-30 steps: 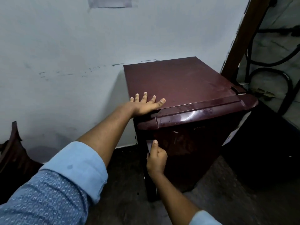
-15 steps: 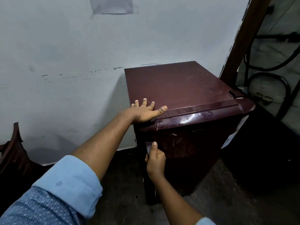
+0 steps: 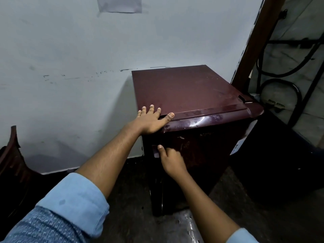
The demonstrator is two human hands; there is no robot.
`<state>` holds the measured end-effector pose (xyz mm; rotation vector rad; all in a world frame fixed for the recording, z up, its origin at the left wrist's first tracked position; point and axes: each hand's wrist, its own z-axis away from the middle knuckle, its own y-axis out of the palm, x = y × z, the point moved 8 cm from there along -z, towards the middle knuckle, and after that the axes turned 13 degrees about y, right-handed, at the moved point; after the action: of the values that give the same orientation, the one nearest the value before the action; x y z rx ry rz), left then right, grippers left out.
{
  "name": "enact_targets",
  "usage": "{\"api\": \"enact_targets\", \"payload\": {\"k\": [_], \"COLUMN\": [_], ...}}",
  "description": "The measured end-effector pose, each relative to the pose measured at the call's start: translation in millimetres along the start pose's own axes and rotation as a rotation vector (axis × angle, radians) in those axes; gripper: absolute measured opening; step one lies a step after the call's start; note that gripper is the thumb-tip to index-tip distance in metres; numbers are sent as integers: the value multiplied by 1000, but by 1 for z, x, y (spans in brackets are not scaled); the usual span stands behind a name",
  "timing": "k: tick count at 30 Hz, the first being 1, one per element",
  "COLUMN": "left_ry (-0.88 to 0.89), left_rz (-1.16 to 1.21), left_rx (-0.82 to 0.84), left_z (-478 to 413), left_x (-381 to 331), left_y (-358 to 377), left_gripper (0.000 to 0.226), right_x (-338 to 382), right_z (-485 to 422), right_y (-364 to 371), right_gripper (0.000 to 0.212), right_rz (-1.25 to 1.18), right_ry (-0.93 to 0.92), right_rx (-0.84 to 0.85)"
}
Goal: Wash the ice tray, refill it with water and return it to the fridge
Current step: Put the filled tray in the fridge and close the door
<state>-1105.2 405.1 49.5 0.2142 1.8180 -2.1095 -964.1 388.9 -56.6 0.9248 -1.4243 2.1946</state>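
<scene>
Two hands on the fridge (image 3: 189,88) here. The left hand (image 3: 150,120) has its fingers straight and fanned out wide, lying flat on the front left corner of the top. Its thumb stretches along the seam where the top meets the cap over the door. It holds nothing, just presses down. The right hand (image 3: 171,160) is lower, at the left edge of the door (image 3: 201,146). Its thumb tip is planted on the little grey handle (image 3: 155,151) and the other fingers are curled in tight beside it. Those fingertips are hidden, so I can't tell how far they hook round the edge.

The fridge is a small one, dark maroon and glossy, sitting on the floor (image 3: 133,199) right up by the pale wall (image 3: 70,50). The top looks dusty with faint scuffs. The rounded cap has shiny smears and a few droplets. The door front has pale scratched patches near the top and a white sticker (image 3: 240,148) at its right edge. There's a black hinge cover (image 3: 242,98) at the top right corner. The door looks shut or near enough, so the inside is hidden.

Further out there's a rolled blue sleeve (image 3: 75,199) on the left arm and a grey paper patch (image 3: 120,4) up on the wall. A brown wooden post (image 3: 254,41) stands just behind the fridge, with black hoses (image 3: 280,71) past it.
</scene>
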Motion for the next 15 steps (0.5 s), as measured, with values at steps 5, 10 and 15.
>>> {"api": "enact_targets", "payload": {"k": [5,10,15], "left_ry": [-3,-3,-26], "left_rz": [-33,-130,-205], "left_rx": [-143,-330,-428], "left_z": [2,9,13], "left_x": [2,-1,-3], "left_y": [2,3,2], "left_gripper": [99,90,86], "right_x": [35,70,70], "right_z": [20,-16,-69], "right_y": [-102,-145,-124], "right_gripper": [23,34,75], "right_rz": [65,327,641], "right_ry": [-487,-631,-562], "right_rx": [-685,-783,-425]}}
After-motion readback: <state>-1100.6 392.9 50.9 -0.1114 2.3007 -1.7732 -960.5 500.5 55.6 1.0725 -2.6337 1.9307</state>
